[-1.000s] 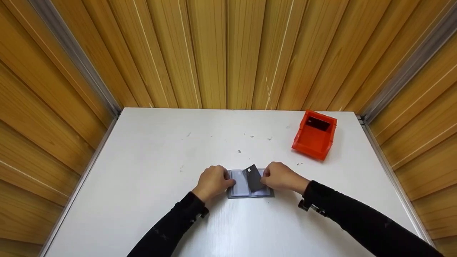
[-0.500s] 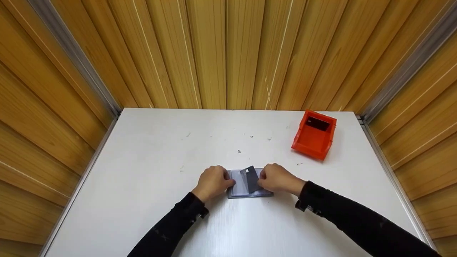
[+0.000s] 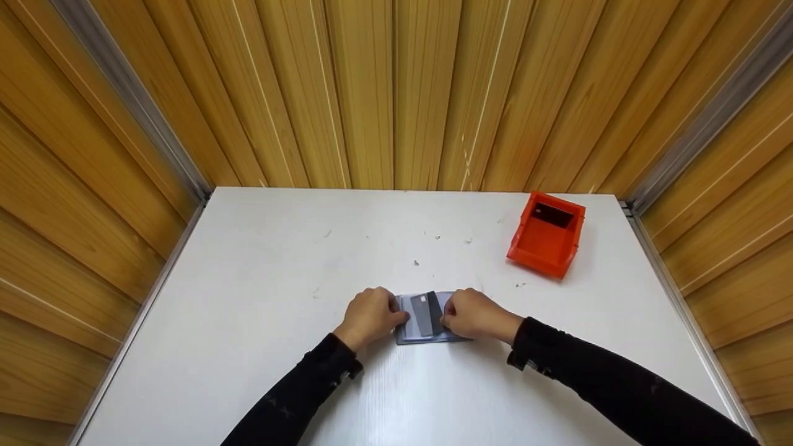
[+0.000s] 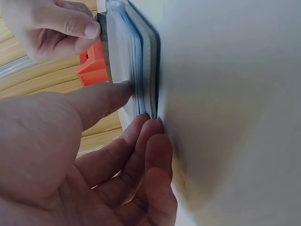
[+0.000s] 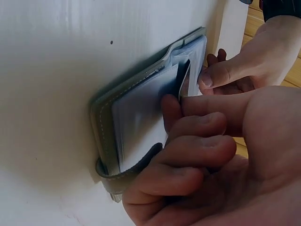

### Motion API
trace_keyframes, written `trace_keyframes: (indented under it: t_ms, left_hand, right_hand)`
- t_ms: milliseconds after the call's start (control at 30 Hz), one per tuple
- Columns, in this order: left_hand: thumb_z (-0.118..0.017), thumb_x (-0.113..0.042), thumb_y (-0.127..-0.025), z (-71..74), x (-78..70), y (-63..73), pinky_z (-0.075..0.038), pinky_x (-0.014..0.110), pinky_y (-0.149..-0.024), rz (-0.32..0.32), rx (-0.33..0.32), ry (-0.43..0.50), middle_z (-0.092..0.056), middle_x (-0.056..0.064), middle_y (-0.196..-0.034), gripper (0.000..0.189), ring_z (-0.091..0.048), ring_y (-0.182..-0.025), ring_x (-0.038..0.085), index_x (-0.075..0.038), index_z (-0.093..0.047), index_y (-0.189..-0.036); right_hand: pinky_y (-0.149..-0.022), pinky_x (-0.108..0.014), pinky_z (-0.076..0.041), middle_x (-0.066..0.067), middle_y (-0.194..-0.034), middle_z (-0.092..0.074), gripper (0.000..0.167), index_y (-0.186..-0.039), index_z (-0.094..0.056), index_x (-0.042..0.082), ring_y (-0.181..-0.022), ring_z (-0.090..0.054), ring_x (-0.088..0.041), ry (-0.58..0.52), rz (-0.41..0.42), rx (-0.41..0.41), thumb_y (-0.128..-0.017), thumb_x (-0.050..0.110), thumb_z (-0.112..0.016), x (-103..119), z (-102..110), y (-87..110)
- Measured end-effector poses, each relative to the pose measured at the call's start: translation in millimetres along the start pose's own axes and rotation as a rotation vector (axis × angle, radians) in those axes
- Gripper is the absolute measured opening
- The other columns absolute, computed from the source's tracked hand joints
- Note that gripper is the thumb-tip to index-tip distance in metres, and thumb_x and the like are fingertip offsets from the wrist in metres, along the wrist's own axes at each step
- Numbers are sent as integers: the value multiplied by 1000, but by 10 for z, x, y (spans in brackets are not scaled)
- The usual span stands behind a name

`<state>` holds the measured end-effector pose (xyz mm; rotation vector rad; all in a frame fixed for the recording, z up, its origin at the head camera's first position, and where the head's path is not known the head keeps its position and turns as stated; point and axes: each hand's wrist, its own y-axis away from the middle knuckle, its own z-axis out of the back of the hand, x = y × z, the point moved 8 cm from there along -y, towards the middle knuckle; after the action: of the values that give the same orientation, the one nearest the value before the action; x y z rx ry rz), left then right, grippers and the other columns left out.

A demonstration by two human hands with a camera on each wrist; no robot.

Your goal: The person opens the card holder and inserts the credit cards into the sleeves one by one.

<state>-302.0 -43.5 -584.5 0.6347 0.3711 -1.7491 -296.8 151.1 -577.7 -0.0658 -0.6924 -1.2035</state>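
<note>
A grey card holder (image 3: 411, 341) with clear plastic sleeves lies spread on the white table. My left hand (image 3: 368, 316) pinches its left edge; in the left wrist view the thumb presses the sleeves and the fingertips sit at the cover's edge. Between thumb and finger, my right hand (image 3: 476, 314) holds a dark card (image 3: 437, 313). The card's left part looks paler, under a clear sleeve of the left page, while the rest shows dark outside. In the right wrist view the card is seen edge-on, and a stitched strap (image 5: 136, 170) curls from the holder's cover (image 5: 106, 136).
A red plastic bin (image 3: 546, 235) stands at the table's back right, with a dark card-like piece (image 3: 553, 215) against its far wall. Wood-pattern panels (image 3: 372, 93) rise behind and on both sides of the white table (image 3: 279, 248).
The right hand has moved left with the dark card. More of the card now lies under the clear sleeve, and it has sunk slightly toward the person. The left hand stays put.
</note>
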Motion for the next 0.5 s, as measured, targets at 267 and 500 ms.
trace_keyframes:
  t_ms: [267,500]
  left_hand:
    - [-82,-29,-94,9,-7,-3,-48,32,-66,-5,-5,-11,-69,-5,-72,21,-57,-67,13,-16,-79,-77]
    - [-83,-28,-93,9,-11,1,-49,33,-67,6,-2,-10,-71,-4,-74,20,-58,-68,14,-15,-80,-79]
  right_hand:
    - [-61,-28,-41,7,-64,-61,22,-75,-81,12,-66,-54,-13,20,6,-10,-96,18,-80,73,3,-20]
    - [-59,-27,-42,7,-66,-66,18,-74,-82,11,-66,-55,-13,26,9,-35,-90,19,-82,124,-2,-49]
